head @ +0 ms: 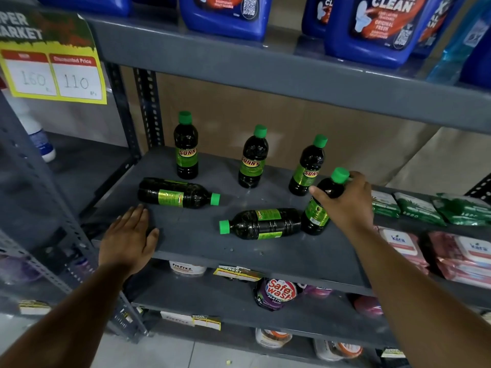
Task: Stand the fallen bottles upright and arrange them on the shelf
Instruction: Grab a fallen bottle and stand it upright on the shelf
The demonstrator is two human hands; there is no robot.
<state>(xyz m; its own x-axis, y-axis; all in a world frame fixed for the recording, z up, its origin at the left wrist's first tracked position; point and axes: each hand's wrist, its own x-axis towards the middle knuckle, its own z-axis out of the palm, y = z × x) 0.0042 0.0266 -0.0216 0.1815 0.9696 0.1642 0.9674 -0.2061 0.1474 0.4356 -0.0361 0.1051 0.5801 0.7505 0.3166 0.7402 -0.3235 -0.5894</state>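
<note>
Righting dark bottles on the grey metal shelf (239,261)

My left hand (127,240) lies flat near the front edge, fingers loose and holding nothing, to brace me. Beyond it, two dark green-capped plastic bottles (261,223) lie fallen; my right hand (345,200) is wrapped around a tilted bottle (322,201) at the shoulder. Three more (186,152) stand behind.

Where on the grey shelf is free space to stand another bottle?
The shelf is bare along the front edge between the left hand and the right fallen bottle, and in the back gap between the left and middle standing bottles. It is crowded around the right hand.
</note>
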